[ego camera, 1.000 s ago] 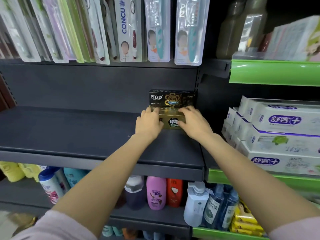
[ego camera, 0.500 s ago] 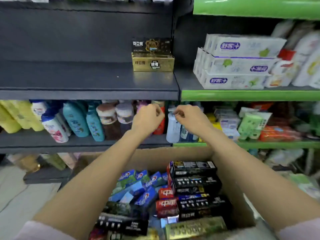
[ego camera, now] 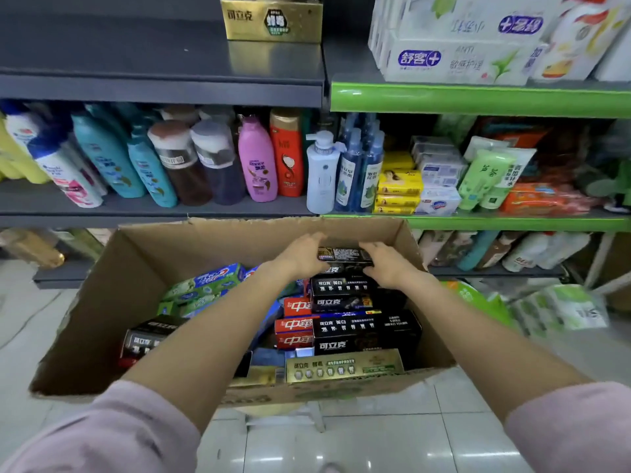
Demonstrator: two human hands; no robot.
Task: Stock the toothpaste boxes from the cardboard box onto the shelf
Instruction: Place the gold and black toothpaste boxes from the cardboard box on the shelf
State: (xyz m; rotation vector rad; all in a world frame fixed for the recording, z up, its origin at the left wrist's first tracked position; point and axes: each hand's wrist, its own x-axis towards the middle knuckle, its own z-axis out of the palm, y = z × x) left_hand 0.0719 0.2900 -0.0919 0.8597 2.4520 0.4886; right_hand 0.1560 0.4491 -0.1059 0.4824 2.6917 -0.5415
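Note:
An open cardboard box (ego camera: 102, 302) stands on the floor, filled with several toothpaste boxes in black, red, blue-green and gold. My left hand (ego camera: 300, 256) and my right hand (ego camera: 386, 264) grip the two ends of a black toothpaste box (ego camera: 345, 255) at the far side of the carton. More black boxes (ego camera: 345, 302) are stacked below it. A gold toothpaste box (ego camera: 273, 20) stands on the dark grey shelf (ego camera: 160, 87) above, partly cut off by the top of the view.
Shampoo bottles (ego camera: 256, 162) fill the shelf below the grey one. White toothpaste packs (ego camera: 454, 59) sit on the green-edged shelf (ego camera: 478, 99) to the right. Soap packs (ego camera: 397, 186) and green packets crowd the lower right shelf. Tiled floor surrounds the carton.
Both hands came down from the shelf, where they left the gold box, into the carton and took hold of a black toothpaste box. The view tilted down.

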